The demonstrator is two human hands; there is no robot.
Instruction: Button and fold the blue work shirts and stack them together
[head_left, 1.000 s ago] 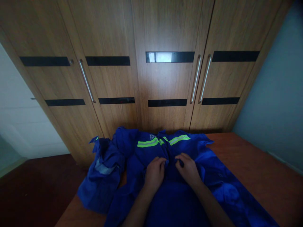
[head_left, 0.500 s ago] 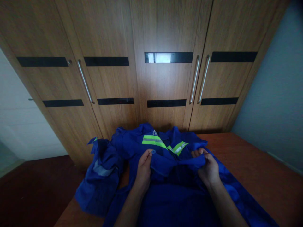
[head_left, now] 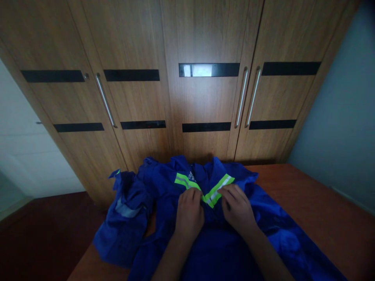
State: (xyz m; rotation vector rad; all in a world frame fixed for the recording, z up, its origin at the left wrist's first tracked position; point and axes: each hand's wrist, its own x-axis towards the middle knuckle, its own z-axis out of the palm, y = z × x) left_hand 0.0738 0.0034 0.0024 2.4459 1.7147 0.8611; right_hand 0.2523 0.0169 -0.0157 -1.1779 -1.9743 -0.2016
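Both hands are brought together since the earlier frame: left hand [head_left: 190,212] and right hand [head_left: 238,208] are pressed, fingers curled, onto the blue jacket [head_left: 164,183] on the bench [head_left: 316,203].

Quantities: one blue garment [head_left: 222,249], two reflective stripes [head_left: 218,189] (meeting in a V), two hands [head_left: 190,212], four wardrobe doors [head_left: 205,97].

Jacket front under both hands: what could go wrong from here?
1. The left hand and right hand pinch the blue jacket where its reflective stripes meet in a V; the two edges might be joined unevenly.
2. One sleeve hangs bunched over the table edge on the left; its weight could drag the jacket sideways.
3. The light is dim, so small fastenings may be hard to see.
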